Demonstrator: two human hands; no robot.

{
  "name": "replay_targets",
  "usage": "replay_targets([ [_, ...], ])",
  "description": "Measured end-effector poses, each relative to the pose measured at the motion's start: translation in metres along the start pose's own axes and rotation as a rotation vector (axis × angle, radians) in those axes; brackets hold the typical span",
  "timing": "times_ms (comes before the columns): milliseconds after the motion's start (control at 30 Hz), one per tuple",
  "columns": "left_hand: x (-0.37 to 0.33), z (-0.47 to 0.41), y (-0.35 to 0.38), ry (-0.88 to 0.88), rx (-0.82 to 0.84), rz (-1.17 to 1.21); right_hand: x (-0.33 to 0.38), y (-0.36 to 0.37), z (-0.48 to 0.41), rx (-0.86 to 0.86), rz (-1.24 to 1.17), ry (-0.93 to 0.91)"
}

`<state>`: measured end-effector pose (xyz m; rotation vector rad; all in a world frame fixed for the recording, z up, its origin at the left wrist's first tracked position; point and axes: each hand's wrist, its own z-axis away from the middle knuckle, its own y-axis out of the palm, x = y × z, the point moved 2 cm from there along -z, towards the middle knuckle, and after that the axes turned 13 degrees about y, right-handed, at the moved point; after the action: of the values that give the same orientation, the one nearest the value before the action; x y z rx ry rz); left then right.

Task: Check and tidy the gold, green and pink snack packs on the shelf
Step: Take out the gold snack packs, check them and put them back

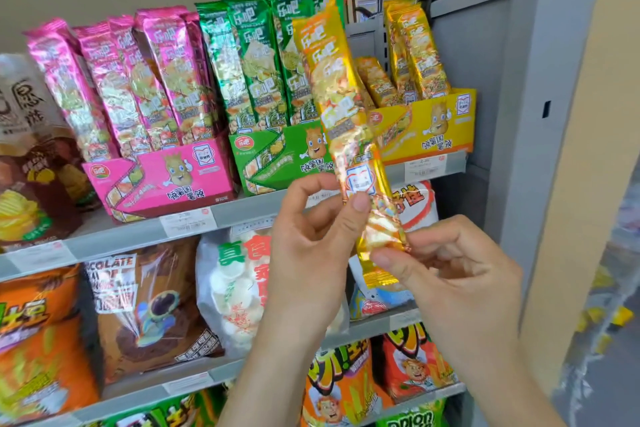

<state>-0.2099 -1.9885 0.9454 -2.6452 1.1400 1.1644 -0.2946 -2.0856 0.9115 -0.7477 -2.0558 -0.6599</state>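
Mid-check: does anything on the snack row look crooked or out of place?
Yes. The held gold pack is out of its tray, pinched by the left hand and right hand. In the gold tray, a slumped gold pack sits low and tilted beside the upright ones. The pink packs lean left.

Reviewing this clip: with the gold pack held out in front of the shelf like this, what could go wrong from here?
1. The left hand and the right hand pinch only the lower end of the gold pack; its long top may swing into the green packs behind it.
2. The gold display box looks part-filled, with some boxed gold packs leaning; slotting this one back might tip them over.
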Motion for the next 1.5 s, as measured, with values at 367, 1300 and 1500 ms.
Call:
replay_targets([
  [367,0.006,0.002,-0.001,-0.031,-0.089,0.116,-0.001,-0.008,0.001,0.052,0.082,-0.142],
  [1300,0.002,-0.033,0.043,-0.013,0.318,-0.466,0.003,-0.052,-0.036,0.266,0.067,0.134],
  [1500,0.007,-0.062,0.063,-0.095,0.259,-0.21,0.007,-0.063,-0.053,0.243,0.225,0.016],
])
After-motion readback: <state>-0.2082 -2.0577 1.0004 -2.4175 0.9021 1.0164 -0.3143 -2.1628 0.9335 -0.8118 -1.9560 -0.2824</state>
